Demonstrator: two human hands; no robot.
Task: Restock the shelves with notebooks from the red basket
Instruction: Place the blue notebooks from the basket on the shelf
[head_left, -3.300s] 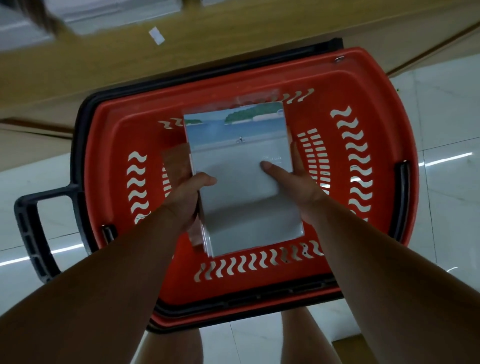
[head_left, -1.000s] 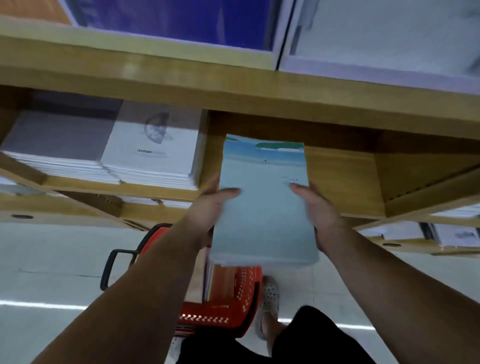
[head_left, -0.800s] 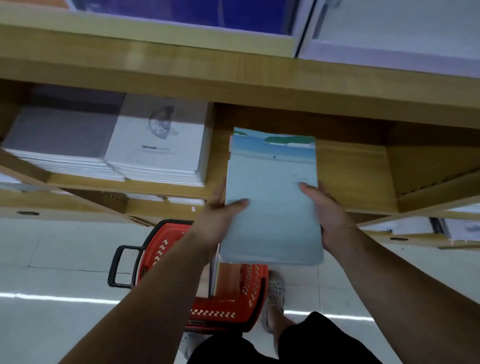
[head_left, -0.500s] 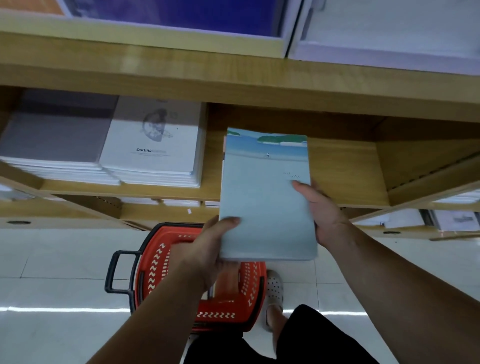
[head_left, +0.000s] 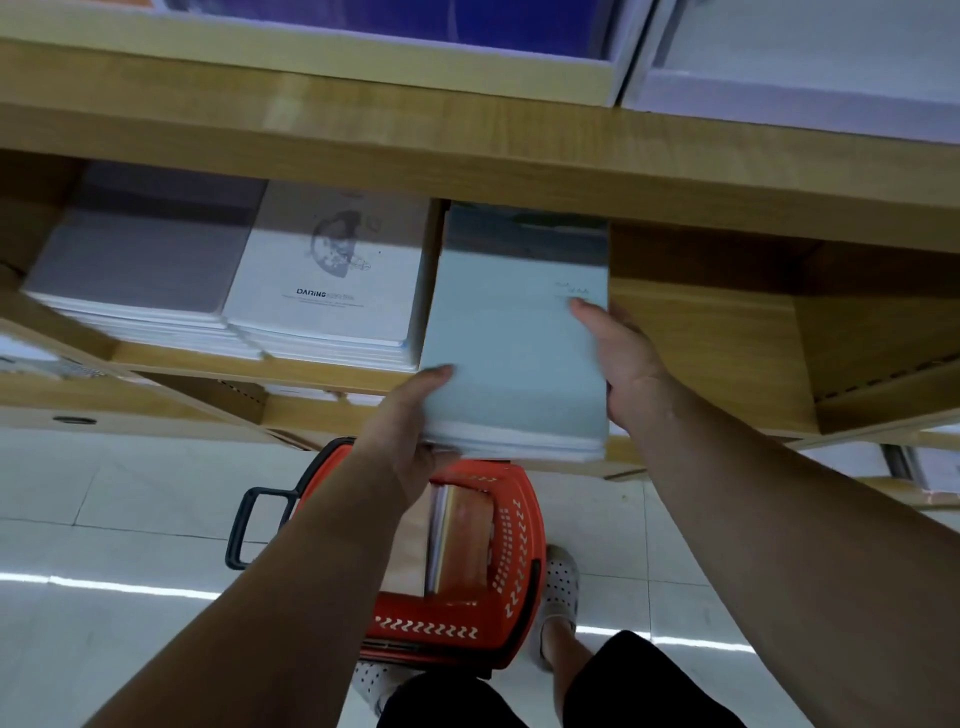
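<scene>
Head camera is looking down over both forearms at a wooden shelf (head_left: 701, 332), where both hands are gripping a stack of pale blue-green notebooks (head_left: 514, 353). The left hand (head_left: 410, 421) is clasping the stack's near left corner, thumb lying on the top cover and fingers wrapping underneath, while the right hand (head_left: 623, 364) is pressing against the stack's right edge with its thumb resting on the cover. The far end of the stack is sitting inside the shelf opening, shaded by the shelf board above (head_left: 467, 140), and the near end is sticking out past the shelf's front edge. Just to the left, almost touching the stack, a pile of white notebooks (head_left: 332, 280) printed with the word DARING is lying flat, and a pile of grey notebooks (head_left: 140, 254) is lying beside that one further left. To the right of the held stack, the shelf is showing bare wood. Below, on the pale tiled floor (head_left: 104, 519), the red basket (head_left: 514, 561) with a black handle is standing close to the person's feet, and more notebooks (head_left: 457, 540) are standing on edge inside it. A perforated white shoe (head_left: 558, 587) is showing just beside the basket's right wall.
</scene>
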